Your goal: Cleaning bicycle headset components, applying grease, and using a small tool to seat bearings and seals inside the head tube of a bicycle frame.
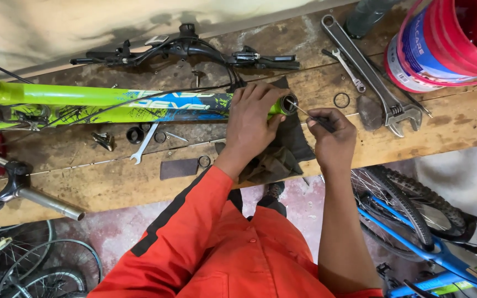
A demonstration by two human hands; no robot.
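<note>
Orange-sleeved, my left hand (252, 118) clasps the lime-green bicycle frame tube (106, 102), lying left-right; my right hand (332, 132) pinches a thin metal pick (305, 113) at its open end.

A worn wooden bench (448, 124) runs across the view, its planks scratched and stained. On it lie a green bicycle frame (84, 102), a black handlebar with brake levers (186, 49), a large adjustable wrench (368, 72), a small spanner (349, 69), another spanner (143, 144), a dark rag (282, 157), loose rings (one black ring (342, 100) beside the wrench) and a red bucket (448, 38).
</note>
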